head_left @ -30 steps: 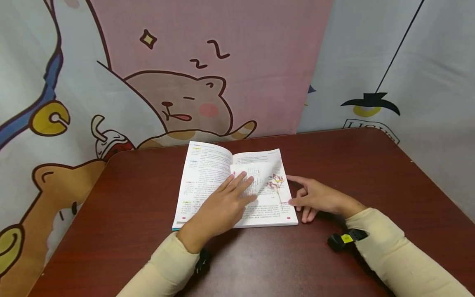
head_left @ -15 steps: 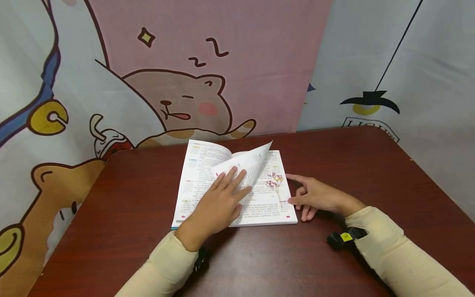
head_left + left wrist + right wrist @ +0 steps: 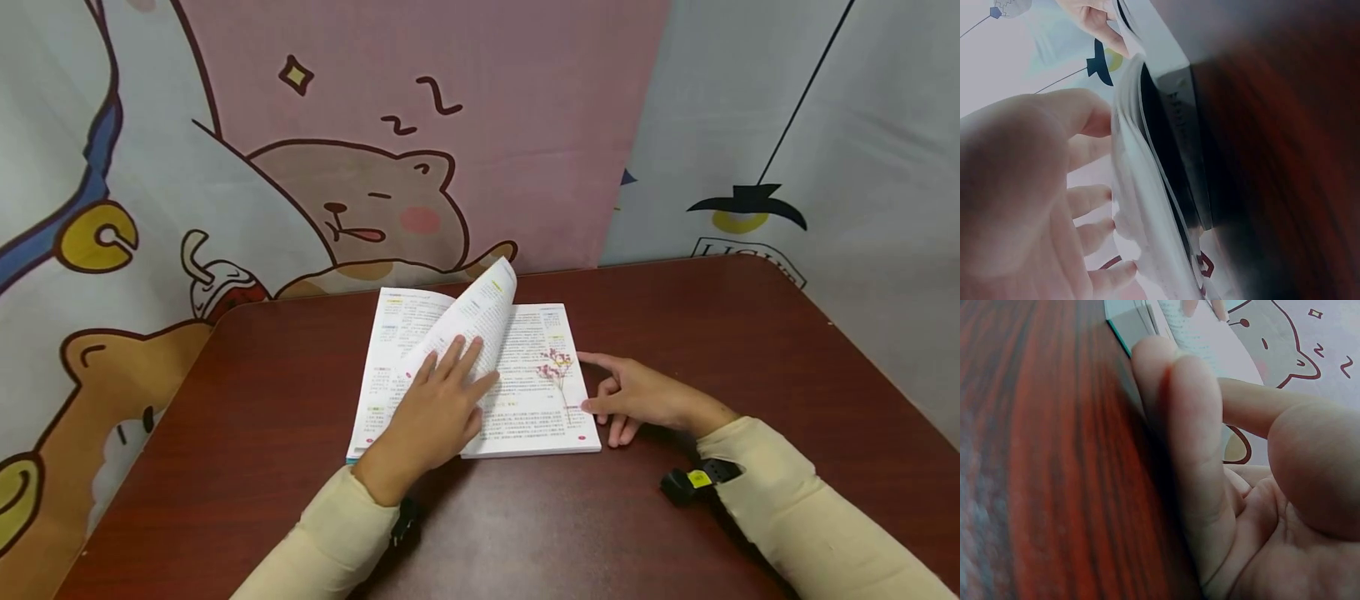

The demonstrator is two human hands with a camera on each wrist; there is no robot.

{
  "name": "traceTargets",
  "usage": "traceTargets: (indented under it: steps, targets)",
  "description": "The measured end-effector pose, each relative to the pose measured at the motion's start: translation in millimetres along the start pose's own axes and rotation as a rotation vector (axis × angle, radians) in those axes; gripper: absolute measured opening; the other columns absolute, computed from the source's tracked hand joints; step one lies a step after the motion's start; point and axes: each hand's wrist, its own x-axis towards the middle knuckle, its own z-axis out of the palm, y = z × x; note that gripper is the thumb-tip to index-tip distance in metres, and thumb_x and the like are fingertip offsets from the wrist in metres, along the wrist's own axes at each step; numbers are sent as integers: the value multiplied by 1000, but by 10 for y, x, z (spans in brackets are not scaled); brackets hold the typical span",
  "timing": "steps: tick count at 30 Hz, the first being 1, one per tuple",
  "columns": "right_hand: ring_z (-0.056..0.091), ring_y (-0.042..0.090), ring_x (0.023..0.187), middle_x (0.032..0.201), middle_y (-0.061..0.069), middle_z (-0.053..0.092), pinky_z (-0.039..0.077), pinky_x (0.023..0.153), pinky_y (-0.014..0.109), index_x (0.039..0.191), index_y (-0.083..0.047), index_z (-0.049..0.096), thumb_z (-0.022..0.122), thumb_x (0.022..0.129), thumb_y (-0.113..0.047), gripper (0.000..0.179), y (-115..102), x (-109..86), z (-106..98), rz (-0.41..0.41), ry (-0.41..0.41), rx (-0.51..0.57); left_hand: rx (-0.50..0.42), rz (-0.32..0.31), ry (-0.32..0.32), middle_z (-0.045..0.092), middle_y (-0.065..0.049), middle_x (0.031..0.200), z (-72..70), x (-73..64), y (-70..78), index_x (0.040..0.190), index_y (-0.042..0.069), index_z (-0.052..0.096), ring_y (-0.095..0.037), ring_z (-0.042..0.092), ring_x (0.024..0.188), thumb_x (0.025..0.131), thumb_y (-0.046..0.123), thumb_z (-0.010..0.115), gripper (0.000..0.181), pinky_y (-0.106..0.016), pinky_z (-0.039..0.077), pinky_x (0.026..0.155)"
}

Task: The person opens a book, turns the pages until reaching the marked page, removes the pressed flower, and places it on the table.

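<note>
An open book (image 3: 525, 412) with printed text lies on the table, a teal edge showing under its lower left corner. One leaf (image 3: 480, 312) stands lifted and curls over to the left. My left hand (image 3: 423, 425) rests on this leaf with its fingers spread and nearly straight. In the left wrist view the fingertips touch bowed pages (image 3: 1138, 181). My right hand (image 3: 648, 396) is at the book's right edge, index finger extended and thumb tip touching the margin. Its other fingers are loosely curled beside the book. A pink-flowered sprig (image 3: 557, 367) shows on the right page; whether printed or real I cannot tell.
The dark reddish-brown table (image 3: 675, 308) extends around the book on every side. Behind it hangs a cartoon-printed cloth (image 3: 555, 150). A black strap device (image 3: 693, 482) with a yellow label sits at the right wrist.
The leaf under my left hand has swung from lying over the right page to standing up and leaning left. The left hand has shifted slightly left; the right hand has stayed put.
</note>
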Motion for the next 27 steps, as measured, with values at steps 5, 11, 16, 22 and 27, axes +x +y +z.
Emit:
traceTargets:
  steps: [5,11,16,22,27]
  targets:
    - [70,27,56,79,14,62,59,53,45,161,-14,8,71,93,-20,93,-14,1,-3,1,0,-3,19,-26,-28,35,-11,162,1,-4,-12,139,22,59,-40,31,149,94,28,62,45,-61,34,113]
    - [70,26,55,79,14,62,59,53,43,161,-14,9,72,93,-20,93,-14,2,3,9,8,-4,20,-59,-80,33,-12,163,-8,-16,-16,142,21,57,-43,29,149,97,32,60,47,-64,34,111]
    - [70,26,55,79,14,62,59,52,43,161,-13,9,71,93,-20,93,-5,4,5,6,6,-3,-3,-93,-141,31,-13,163,-19,-26,-16,142,19,56,-44,28,149,98,33,59,46,-66,33,111]
    - [70,25,55,78,14,62,59,53,43,161,-14,9,72,93,-21,94,1,8,5,17,7,-6,-62,-121,-230,32,-10,163,-26,-29,-11,144,19,54,-43,26,150,99,32,57,47,-70,31,109]
    - [70,25,55,78,14,62,59,53,43,161,-14,8,72,93,-21,93,3,10,3,14,7,-4,-83,-126,-244,39,-10,159,-15,-31,-15,145,20,53,-44,31,148,99,30,58,48,-70,33,108]
